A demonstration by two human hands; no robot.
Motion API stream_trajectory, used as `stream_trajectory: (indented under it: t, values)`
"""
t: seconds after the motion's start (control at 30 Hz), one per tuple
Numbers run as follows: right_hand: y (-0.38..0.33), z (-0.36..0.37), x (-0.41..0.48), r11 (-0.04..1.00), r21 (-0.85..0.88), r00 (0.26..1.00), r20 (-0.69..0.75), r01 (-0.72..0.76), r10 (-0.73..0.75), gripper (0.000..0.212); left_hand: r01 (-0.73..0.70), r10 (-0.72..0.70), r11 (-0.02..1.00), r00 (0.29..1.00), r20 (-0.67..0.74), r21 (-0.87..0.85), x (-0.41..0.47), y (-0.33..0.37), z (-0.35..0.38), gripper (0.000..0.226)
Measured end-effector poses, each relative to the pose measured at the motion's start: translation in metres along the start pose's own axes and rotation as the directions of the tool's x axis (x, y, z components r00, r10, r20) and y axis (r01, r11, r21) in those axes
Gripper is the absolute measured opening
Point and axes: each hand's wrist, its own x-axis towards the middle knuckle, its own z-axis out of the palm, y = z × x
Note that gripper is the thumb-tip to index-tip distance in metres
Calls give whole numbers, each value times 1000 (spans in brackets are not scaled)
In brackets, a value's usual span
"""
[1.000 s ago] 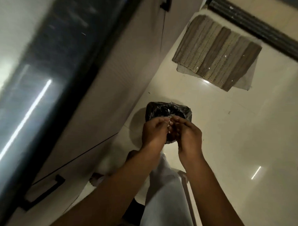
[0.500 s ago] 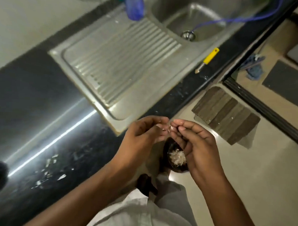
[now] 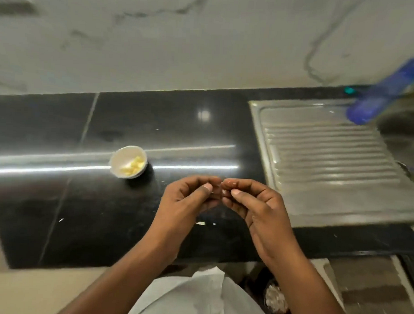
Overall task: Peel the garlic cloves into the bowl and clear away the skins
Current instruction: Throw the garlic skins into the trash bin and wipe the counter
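A small white bowl (image 3: 128,162) with peeled yellow garlic cloves (image 3: 134,166) stands on the black counter (image 3: 105,212), left of my hands. My left hand (image 3: 188,203) and my right hand (image 3: 253,205) meet fingertip to fingertip above the counter, fingers curled. They pinch a tiny white scrap of garlic skin (image 3: 223,192) between them. A few white skin flecks (image 3: 201,223) lie on the counter under my hands. Down on the floor, a dark bin (image 3: 276,300) holds pale skins, partly hidden by my right forearm.
A steel sink drainboard (image 3: 330,161) fills the counter's right side, with a blue bottle (image 3: 386,95) at its far corner. A pale marble wall (image 3: 182,38) rises behind the counter. The counter's front edge runs just under my wrists.
The view has swung up from the floor bin to the counter and the bowl. My hands stayed joined at the fingertips and now hover over the counter instead of over the bin.
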Motion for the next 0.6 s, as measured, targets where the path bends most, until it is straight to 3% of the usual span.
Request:
stream_trajectory:
  t: [0.17, 0.37, 0.5, 0.6]
  values:
    - [18, 62, 24, 967, -252, 969, 229, -29, 89, 23, -26, 44, 997, 966, -256, 71, -21, -16, -71, 25]
    - [65, 104, 40, 839, -544, 908, 348, -7, 232, 26, 55, 70, 980, 799, -597, 189, -39, -77, -163, 28]
    - [92, 109, 47, 769, -639, 880, 372, 12, 295, 26, 169, 194, 873, 739, -645, 457, -50, -117, -215, 34]
    - [104, 106, 51, 710, -702, 881, 369, 56, 296, 27, 268, 219, 780, 730, -648, 566, -49, -135, -238, 44]
